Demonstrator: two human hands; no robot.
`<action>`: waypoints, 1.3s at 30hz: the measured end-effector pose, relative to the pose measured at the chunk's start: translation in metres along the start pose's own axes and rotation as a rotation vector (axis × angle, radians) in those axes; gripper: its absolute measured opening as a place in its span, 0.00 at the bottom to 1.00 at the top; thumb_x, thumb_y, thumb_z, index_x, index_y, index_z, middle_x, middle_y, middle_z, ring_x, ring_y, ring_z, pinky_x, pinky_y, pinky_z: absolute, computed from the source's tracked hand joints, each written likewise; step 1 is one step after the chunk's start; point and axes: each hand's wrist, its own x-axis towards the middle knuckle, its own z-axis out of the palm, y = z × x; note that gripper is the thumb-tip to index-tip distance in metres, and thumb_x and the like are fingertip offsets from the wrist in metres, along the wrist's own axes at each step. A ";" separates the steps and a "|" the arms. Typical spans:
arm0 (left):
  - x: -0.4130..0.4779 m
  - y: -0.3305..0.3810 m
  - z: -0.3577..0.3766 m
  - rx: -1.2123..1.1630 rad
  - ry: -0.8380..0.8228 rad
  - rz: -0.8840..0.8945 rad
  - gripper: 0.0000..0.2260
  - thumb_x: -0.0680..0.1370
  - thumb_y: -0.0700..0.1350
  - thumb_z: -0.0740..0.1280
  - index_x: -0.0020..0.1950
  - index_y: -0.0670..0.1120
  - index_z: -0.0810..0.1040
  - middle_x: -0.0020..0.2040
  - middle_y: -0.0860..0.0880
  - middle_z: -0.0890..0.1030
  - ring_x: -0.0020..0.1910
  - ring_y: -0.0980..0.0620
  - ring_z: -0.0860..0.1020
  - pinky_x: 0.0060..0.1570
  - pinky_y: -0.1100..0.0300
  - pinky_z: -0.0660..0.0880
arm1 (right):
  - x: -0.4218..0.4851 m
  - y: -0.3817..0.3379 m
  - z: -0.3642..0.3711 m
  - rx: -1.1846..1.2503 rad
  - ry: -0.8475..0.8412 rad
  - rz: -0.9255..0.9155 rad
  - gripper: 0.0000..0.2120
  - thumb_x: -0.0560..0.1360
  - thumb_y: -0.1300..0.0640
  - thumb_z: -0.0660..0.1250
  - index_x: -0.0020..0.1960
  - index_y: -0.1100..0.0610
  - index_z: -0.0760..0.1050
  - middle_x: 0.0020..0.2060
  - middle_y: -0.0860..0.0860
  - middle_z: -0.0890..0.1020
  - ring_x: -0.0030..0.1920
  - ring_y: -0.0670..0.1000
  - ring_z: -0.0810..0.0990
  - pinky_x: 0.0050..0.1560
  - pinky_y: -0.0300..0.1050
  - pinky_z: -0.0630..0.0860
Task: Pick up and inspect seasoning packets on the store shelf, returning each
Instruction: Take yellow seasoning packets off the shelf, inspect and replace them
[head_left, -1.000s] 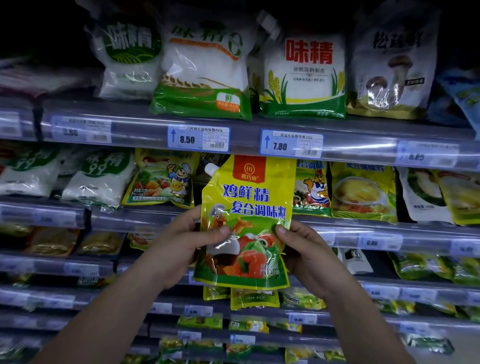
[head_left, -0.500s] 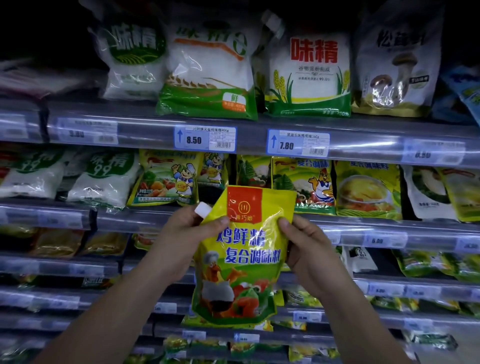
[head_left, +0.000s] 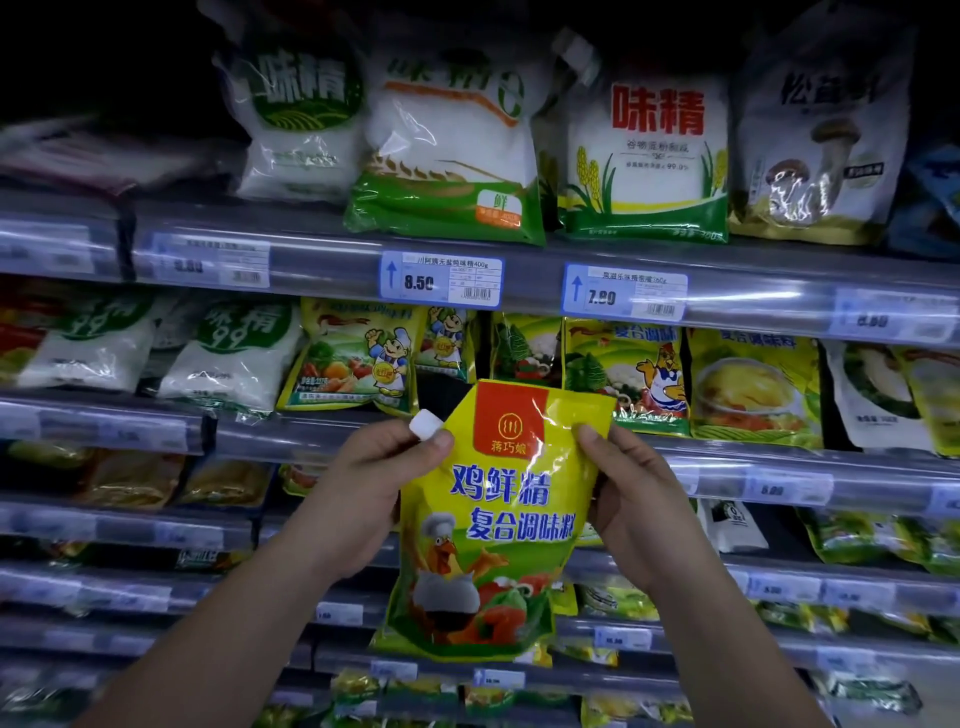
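Lowered since a second ago, the yellow chicken-essence seasoning pouch (head_left: 498, 519) now hangs upright in front of the shelves, and both my hands have slid up to its top corners. My left hand (head_left: 363, 499) pinches the corner beside the white spout cap (head_left: 426, 425), thumb on the front, while my right hand (head_left: 634, 509) clamps the opposite edge. The pouch's top edge overlaps the second shelf's front rail (head_left: 291, 441), just below a dark gap (head_left: 447, 389) between the chef packets (head_left: 358, 358) and the chicken packets (head_left: 628, 374); its bottom edge dangles free before the lower rails.
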 end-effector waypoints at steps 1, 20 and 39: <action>0.000 0.001 0.000 0.019 0.004 -0.005 0.08 0.72 0.45 0.69 0.45 0.46 0.88 0.48 0.43 0.88 0.47 0.45 0.86 0.47 0.47 0.83 | 0.000 0.000 0.001 -0.006 0.004 -0.018 0.10 0.74 0.55 0.66 0.50 0.55 0.85 0.46 0.54 0.89 0.43 0.52 0.88 0.42 0.49 0.85; 0.003 0.010 0.010 0.007 0.104 -0.101 0.10 0.68 0.48 0.74 0.40 0.42 0.86 0.35 0.43 0.86 0.31 0.49 0.84 0.33 0.59 0.81 | -0.001 0.005 0.007 0.002 -0.073 0.101 0.14 0.75 0.50 0.66 0.51 0.55 0.86 0.49 0.59 0.88 0.47 0.57 0.87 0.51 0.59 0.83; 0.017 0.015 -0.005 0.150 0.128 0.155 0.06 0.74 0.42 0.72 0.37 0.47 0.86 0.37 0.48 0.87 0.36 0.53 0.84 0.38 0.58 0.80 | -0.001 0.027 -0.021 -0.359 -0.238 0.086 0.22 0.68 0.52 0.80 0.61 0.55 0.82 0.57 0.60 0.85 0.59 0.60 0.84 0.59 0.54 0.81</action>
